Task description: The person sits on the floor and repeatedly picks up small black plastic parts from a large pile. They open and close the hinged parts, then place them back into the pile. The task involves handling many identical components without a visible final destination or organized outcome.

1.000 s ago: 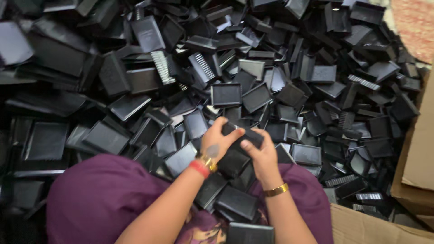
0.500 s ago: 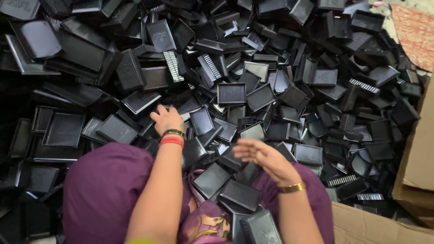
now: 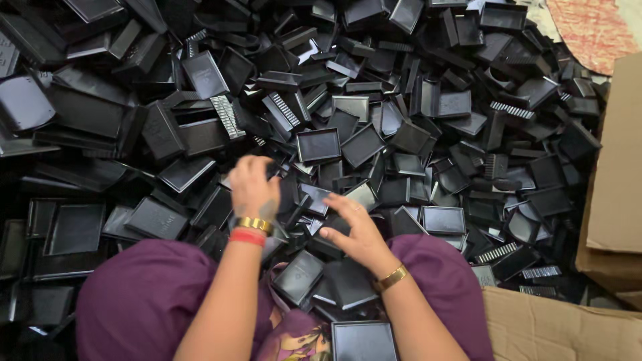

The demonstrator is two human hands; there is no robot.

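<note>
The left hand (image 3: 253,186) is curling its fingers loosely into the heap of black plastic trays (image 3: 401,134), while the right hand (image 3: 354,227) is spreading over a tray (image 3: 334,237), touching it.

Purple clothing (image 3: 144,294) over both knees, floral print at centre. Left hand (image 3: 253,186): gold bangle + red band at wrist. Right hand (image 3: 358,230): gold bangle, ring.

left hand (image 3: 253,186) fingers curled, right hand (image 3: 356,228) fingers spread
</note>
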